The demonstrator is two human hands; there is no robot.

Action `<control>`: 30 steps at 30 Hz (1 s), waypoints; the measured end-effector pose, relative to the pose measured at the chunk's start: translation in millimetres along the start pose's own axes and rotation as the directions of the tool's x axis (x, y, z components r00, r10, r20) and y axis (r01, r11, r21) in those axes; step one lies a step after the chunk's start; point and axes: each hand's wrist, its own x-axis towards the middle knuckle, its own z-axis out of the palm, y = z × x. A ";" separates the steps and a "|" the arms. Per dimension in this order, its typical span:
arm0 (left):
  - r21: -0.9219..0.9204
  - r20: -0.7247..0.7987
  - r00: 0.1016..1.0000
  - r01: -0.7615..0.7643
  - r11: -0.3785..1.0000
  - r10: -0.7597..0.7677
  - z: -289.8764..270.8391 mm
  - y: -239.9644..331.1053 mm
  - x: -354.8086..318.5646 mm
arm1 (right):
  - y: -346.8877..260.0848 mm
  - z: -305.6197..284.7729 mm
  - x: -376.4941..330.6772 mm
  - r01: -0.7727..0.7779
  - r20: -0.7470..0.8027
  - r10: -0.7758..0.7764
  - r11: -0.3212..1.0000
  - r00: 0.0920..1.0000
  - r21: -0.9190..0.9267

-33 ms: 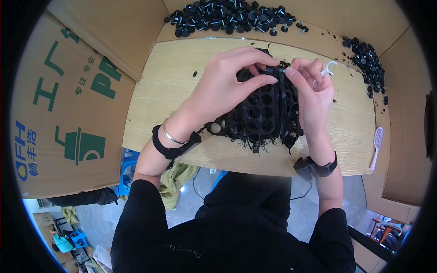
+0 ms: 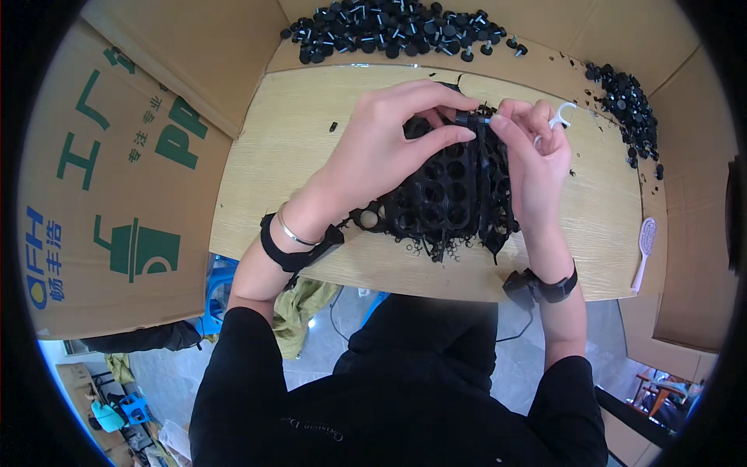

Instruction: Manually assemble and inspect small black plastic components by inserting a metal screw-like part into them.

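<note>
Over the far part of a heap of black perforated rubbery sheet point(image 2: 436, 191), both my hands meet at one black-headed screw point(image 2: 465, 119). My left hand point(image 2: 381, 136) pinches its dark head between thumb and fingers. At the shank end, my right hand point(image 2: 537, 159) closes thumb and forefinger on it; the very tip is hidden. A small white plastic hook-shaped tool point(image 2: 562, 117) sits on my right fingers, its curved end sticking out to the right. The sheet has rows of round holes and ragged, stringy edges with little rings.
Many black-headed screws point(image 2: 389, 31) are piled along the back cardboard ledge. Another pile of small black parts point(image 2: 629, 109) lies at the back right. A pale hairbrush point(image 2: 645, 253) rests by the table's right edge. Tall cardboard walls point(image 2: 132, 179) flank the pale wooden table point(image 2: 272, 156).
My hands and the screw have shifted very slightly to the right. The grip looks the same.
</note>
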 end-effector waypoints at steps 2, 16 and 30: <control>-0.158 0.016 0.995 0.102 0.982 -0.100 1.3 0.5 -0.8 | -2.1 -2.5 2.3 -0.055 -0.017 0.056 0.996 0.998 0.076; -0.296 0.026 0.990 0.141 0.945 -0.139 0.5 -5.2 3.4 | -9.3 -18.4 16.1 0.025 -0.036 -0.018 0.977 0.999 0.211; -0.344 -0.105 0.970 0.171 0.923 -0.218 -0.1 -13.8 5.7 | -23.4 -48.2 33.3 0.201 -0.300 -0.124 0.949 0.946 0.241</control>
